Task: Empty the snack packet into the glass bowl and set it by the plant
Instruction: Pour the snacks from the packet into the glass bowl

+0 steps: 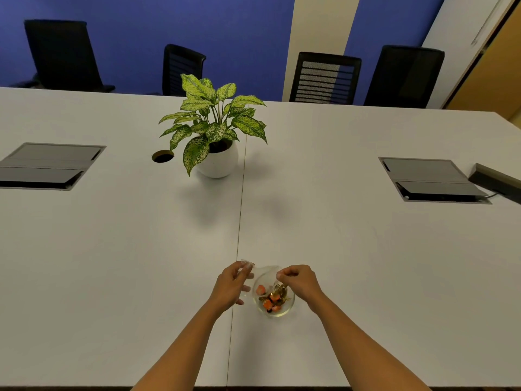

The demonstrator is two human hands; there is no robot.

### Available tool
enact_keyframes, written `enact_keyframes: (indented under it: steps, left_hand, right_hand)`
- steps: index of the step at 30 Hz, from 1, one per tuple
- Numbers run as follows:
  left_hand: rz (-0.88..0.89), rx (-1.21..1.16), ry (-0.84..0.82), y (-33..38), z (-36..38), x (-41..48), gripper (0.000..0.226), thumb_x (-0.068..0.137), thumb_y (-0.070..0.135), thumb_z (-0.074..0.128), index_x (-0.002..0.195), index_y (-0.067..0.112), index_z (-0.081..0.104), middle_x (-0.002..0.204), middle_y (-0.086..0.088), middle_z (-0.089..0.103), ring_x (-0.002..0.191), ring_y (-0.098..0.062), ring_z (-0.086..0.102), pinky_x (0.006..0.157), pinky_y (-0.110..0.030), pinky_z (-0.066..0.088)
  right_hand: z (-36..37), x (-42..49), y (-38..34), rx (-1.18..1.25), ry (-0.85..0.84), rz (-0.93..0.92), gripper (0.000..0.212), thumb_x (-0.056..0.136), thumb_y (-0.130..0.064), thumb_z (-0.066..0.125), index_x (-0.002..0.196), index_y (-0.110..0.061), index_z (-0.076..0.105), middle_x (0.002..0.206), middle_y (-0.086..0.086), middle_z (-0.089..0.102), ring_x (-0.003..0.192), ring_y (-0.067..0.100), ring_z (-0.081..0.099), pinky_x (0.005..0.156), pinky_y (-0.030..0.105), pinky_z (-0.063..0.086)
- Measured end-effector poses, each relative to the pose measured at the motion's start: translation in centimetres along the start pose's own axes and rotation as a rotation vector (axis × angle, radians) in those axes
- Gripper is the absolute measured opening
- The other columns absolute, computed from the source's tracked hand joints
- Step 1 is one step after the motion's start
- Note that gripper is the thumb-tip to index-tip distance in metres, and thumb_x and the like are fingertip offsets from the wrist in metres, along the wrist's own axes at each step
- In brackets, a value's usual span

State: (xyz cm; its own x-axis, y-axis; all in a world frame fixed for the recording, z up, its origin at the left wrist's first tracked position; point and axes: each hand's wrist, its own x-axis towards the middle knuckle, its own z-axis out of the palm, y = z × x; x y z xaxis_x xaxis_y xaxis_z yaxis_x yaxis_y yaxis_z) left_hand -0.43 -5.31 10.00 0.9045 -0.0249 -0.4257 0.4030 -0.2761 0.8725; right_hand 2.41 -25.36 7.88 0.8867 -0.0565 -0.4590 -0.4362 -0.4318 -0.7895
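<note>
A small glass bowl [277, 307] stands on the white table near the front edge, with orange and dark snack pieces [271, 301] in it. Just above the bowl a clear snack packet [265, 273] is held tilted between both hands. My left hand [229, 287] grips its left end and my right hand [300, 282] pinches its right end over the bowl. The potted plant [214, 128] in a round white pot stands far back at the table's middle, well away from the bowl.
A round cable hole [162, 156] lies left of the pot. Grey flip-lid cable boxes are set into the table at far left [48, 166] and far right [431, 179]. Several black chairs [324, 77] line the far edge. A seam [239, 227] runs down the table.
</note>
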Motion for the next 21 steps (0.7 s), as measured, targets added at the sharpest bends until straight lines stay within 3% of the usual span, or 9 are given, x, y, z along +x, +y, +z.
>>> enact_keyframes:
  steps: [11,15,21]
  left_hand:
    - [0.031,0.048,0.005,-0.1,0.1,-0.1,0.042,0.093,0.052,0.045,0.123,0.025,0.057,0.109,0.0,0.069,0.086,-0.019,0.07,0.06,-0.037,0.061]
    - [0.067,0.102,0.015,-0.2,0.0,-0.2,0.037,0.092,0.056,0.045,0.115,0.031,0.061,0.102,0.006,0.071,0.081,-0.015,0.071,0.058,-0.038,0.061]
    - [0.128,0.176,0.027,-0.2,-0.1,-0.2,0.033,0.09,0.06,0.043,0.106,0.038,0.062,0.094,0.015,0.071,0.077,-0.009,0.071,0.061,-0.038,0.061]
  right_hand:
    - [-0.6,-0.2,-0.2,0.018,-0.017,0.004,0.009,0.084,-0.022,0.076,0.088,-0.013,0.077,0.093,0.001,0.075,0.094,0.016,0.068,0.085,0.031,0.052]
    - [-1.0,-0.3,-0.1,0.009,-0.094,0.014,0.006,0.085,-0.02,0.074,0.087,-0.015,0.075,0.086,-0.003,0.072,0.085,0.012,0.064,0.067,0.02,0.046]
    - [-1.8,-0.3,-0.2,0.019,-0.119,0.0,0.007,0.088,-0.019,0.071,0.092,-0.014,0.073,0.087,-0.003,0.069,0.074,0.003,0.06,0.059,0.016,0.04]
